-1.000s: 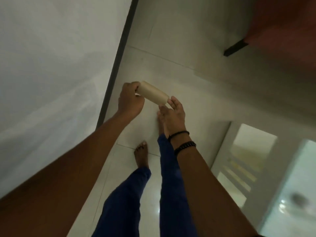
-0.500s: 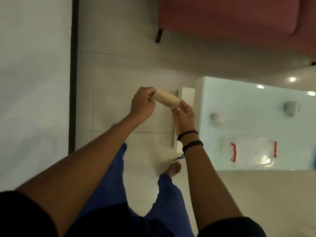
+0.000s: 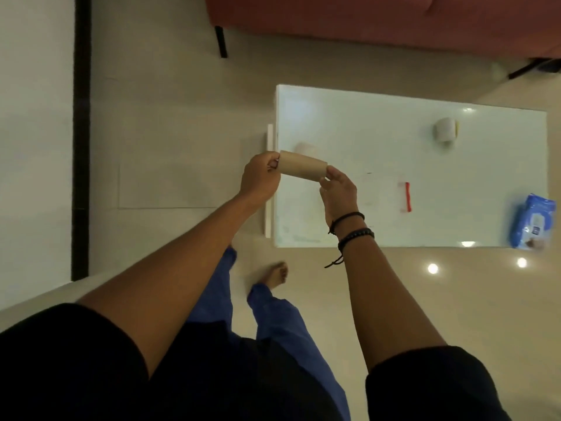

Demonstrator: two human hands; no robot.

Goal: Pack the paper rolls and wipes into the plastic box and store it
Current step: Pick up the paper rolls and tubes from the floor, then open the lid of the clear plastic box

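Between the two hands, a brown cardboard roll [image 3: 303,169] is being held level above the near left corner of the table [image 3: 364,123]. The left hand [image 3: 260,180] is pinching one end with curled fingers, and the right hand [image 3: 338,192] is pinching the other end between thumb and fingertips, so both are closed on the same roll. The right wrist is wearing two dark bracelets [image 3: 352,230]. Just behind the held roll, a pale roll [image 3: 305,148] is lying on the table, partly hidden and blurred. Further right, a clear plastic box [image 3: 384,197] is sitting on the table, hard to make out against the glossy top apart from its red clip [image 3: 407,196]; whether its lid is on cannot be told. Well beyond it, another white roll [image 3: 445,130] is lying near the far side, and a blue pack of wipes [image 3: 532,224] is resting at the right end, overhanging the near edge slightly. A red sofa [image 3: 364,22] is standing past the table.

Judging by this, the person is carrying the first roll toward the box and packing is barely starting, since the other rolls and wipes are lying outside it. The next move is likely calling for shifting the roll rightward over the box, freeing one hand to open the box if it is shut, and lowering the roll inside lengthwise.
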